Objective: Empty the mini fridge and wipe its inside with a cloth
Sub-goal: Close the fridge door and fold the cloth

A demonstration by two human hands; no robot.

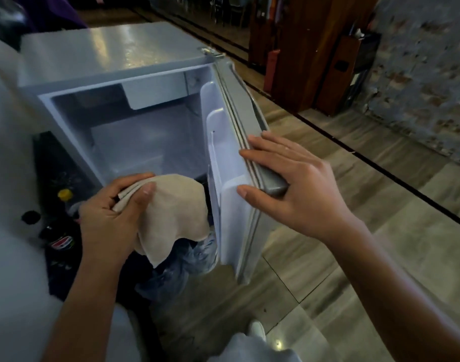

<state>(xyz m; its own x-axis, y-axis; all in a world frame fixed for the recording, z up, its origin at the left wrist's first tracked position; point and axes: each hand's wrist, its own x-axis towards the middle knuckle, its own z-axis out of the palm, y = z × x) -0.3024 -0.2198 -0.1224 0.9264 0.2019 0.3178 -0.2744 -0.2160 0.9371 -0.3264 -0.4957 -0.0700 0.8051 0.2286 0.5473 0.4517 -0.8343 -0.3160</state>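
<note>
Head view: the mini fridge (114,61) stood open and bare inside, the left hand (111,215) pinching a beige cloth (176,212) at its mouth for wiping, the right hand (299,189) spread, steadying the door (234,205).

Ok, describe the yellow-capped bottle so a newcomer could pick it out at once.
Start at the open mini fridge. Look down past its left side to the dark floor area beside the left hand that holds the cloth. Among the dark bottles there, the bottle alone has a bright yellow cap.
</note>
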